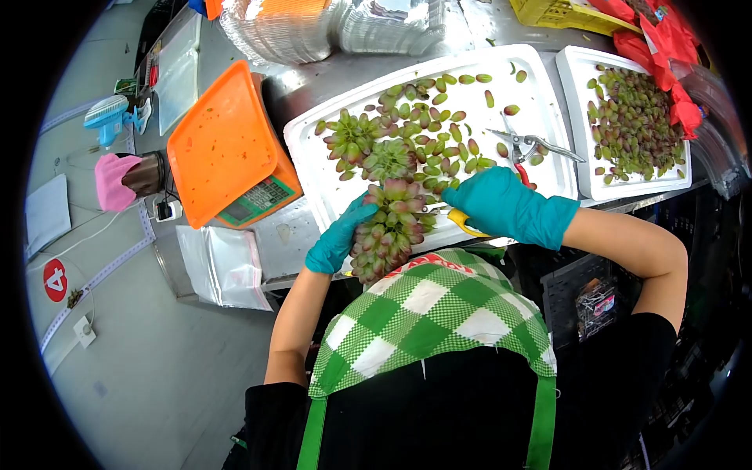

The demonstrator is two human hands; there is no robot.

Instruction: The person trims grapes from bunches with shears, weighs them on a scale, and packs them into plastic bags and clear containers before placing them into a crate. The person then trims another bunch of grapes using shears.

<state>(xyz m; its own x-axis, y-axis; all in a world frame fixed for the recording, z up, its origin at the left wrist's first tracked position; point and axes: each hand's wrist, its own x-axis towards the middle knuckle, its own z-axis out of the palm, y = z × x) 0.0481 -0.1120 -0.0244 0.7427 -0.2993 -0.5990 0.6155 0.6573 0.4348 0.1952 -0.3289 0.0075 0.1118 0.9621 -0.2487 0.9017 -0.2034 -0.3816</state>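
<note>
a succulent rosette (389,227) is grasped in the gloved left hand (343,236), just in front of the wearer, where the near rim of the white tray (548,110) is overlapped. yellow-handled scissors (468,225) are gripped by the gloved right hand (509,205), with the blades pointed toward the rosette. the left hand could be nicked, as the blade tips are partly masked by foliage. cut pieces could be lost over the rim. red-handled shears (534,142), just beyond the right hand, could be knocked by a wide swing.
</note>
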